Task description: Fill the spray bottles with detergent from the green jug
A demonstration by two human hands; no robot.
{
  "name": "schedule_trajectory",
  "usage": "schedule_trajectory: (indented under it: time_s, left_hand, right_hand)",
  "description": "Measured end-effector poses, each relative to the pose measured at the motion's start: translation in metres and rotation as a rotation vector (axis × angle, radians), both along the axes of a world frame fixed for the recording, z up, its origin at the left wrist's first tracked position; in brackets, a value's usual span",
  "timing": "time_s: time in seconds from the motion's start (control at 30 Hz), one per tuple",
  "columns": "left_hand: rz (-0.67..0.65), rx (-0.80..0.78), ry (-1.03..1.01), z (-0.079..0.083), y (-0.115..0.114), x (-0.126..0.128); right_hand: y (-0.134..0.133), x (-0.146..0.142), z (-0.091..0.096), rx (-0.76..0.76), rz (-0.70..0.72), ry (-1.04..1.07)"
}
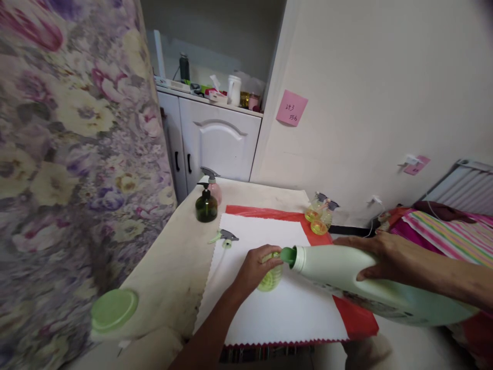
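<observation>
My right hand [379, 257] grips a large pale green jug [342, 267], tipped sideways with its green spout pointing left. Below and beside the spout, my left hand [257, 267] is wrapped round the neck of a small yellow-green ribbed bottle [270, 277] on the white sheet. The spout meets the bottle's mouth, though my fingers partly hide the spot, and I cannot tell whether liquid is flowing. To the left lies a grey and green trigger spray head [226, 238], detached, with its tube across the sheet.
At the table's back left stand a dark green pump bottle [206, 206] and a pink spray bottle [214, 191]. Several spray bottles with yellow liquid [319, 225] are at the back right. A green round lid [114, 309] sits at the near left. A floral curtain [77, 154] hangs left.
</observation>
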State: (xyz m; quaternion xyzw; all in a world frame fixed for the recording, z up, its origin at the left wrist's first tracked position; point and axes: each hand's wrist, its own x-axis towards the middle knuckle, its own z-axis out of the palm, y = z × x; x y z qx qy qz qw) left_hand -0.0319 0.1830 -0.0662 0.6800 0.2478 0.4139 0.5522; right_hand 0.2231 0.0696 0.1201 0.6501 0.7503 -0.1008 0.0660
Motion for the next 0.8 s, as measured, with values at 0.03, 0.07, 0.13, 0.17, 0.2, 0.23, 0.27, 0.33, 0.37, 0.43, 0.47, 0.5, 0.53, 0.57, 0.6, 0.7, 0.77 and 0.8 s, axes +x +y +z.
schedule_trajectory:
  time_s: [0.03, 0.07, 0.13, 0.17, 0.2, 0.23, 0.27, 0.33, 0.37, 0.43, 0.47, 0.5, 0.53, 0.57, 0.6, 0.7, 0.77, 0.8]
  left_hand:
    - [-0.002, 0.000, -0.002, -0.0002, 0.0001, 0.0000]
    - [-0.003, 0.000, -0.004, -0.0003, 0.0002, 0.0000]
    - [-0.003, -0.002, -0.004, -0.0003, 0.0002, -0.0001]
    - [-0.003, -0.004, -0.003, -0.0002, 0.0001, -0.0002]
    - [-0.002, -0.005, -0.003, 0.0000, 0.0001, -0.0002]
    - [-0.002, -0.003, -0.005, 0.0003, 0.0000, -0.0003]
    - [-0.003, -0.001, -0.007, 0.0005, -0.0001, -0.0003]
    - [-0.010, 0.002, -0.012, 0.0008, -0.0002, -0.0003]
    - [-0.013, 0.000, -0.016, 0.0009, -0.0002, -0.0003]
    - [-0.016, -0.010, -0.019, 0.0008, -0.0003, -0.0001]
    - [-0.016, -0.013, -0.018, 0.0006, -0.0003, -0.0001]
    - [-0.014, -0.016, -0.016, 0.0005, -0.0004, 0.0000]
    - [-0.011, -0.019, -0.013, 0.0004, -0.0005, 0.0001]
    - [-0.009, -0.022, -0.010, 0.0003, -0.0006, 0.0001]
    - [-0.007, -0.027, -0.008, 0.0004, -0.0007, 0.0000]
    - [-0.009, -0.029, -0.009, 0.0009, -0.0009, -0.0004]
    - [-0.016, -0.022, -0.013, 0.0013, -0.0011, -0.0007]
    - [-0.020, -0.016, -0.015, 0.0013, -0.0011, -0.0008]
  right_hand:
    - [-0.0001, -0.0004, -0.0001, 0.008, -0.001, -0.009]
    - [-0.0003, -0.0008, -0.0002, 0.019, 0.000, -0.020]
    - [-0.0009, -0.0011, -0.0003, 0.042, 0.007, -0.038]
    - [-0.0012, -0.0009, -0.0005, 0.051, 0.012, -0.045]
    - [-0.0014, -0.0003, -0.0008, 0.054, 0.016, -0.050]
    - [-0.0015, 0.0005, -0.0013, 0.055, 0.021, -0.053]
    - [-0.0016, 0.0016, -0.0020, 0.059, 0.026, -0.057]
    - [-0.0016, 0.0036, -0.0033, 0.075, 0.040, -0.069]
    - [-0.0017, 0.0043, -0.0038, 0.082, 0.047, -0.077]
    - [-0.0019, 0.0042, -0.0039, 0.088, 0.053, -0.089]
    - [-0.0020, 0.0035, -0.0035, 0.089, 0.055, -0.093]
    - [-0.0022, 0.0024, -0.0029, 0.088, 0.056, -0.094]
    - [-0.0024, 0.0012, -0.0021, 0.087, 0.055, -0.094]
    - [-0.0026, 0.0000, -0.0013, 0.084, 0.053, -0.096]
    - [-0.0027, -0.0010, -0.0007, 0.083, 0.051, -0.098]
    - [-0.0028, -0.0016, -0.0005, 0.087, 0.047, -0.103]
    - [-0.0026, -0.0003, -0.0016, 0.095, 0.049, -0.098]
    - [-0.0025, 0.0005, -0.0022, 0.091, 0.050, -0.092]
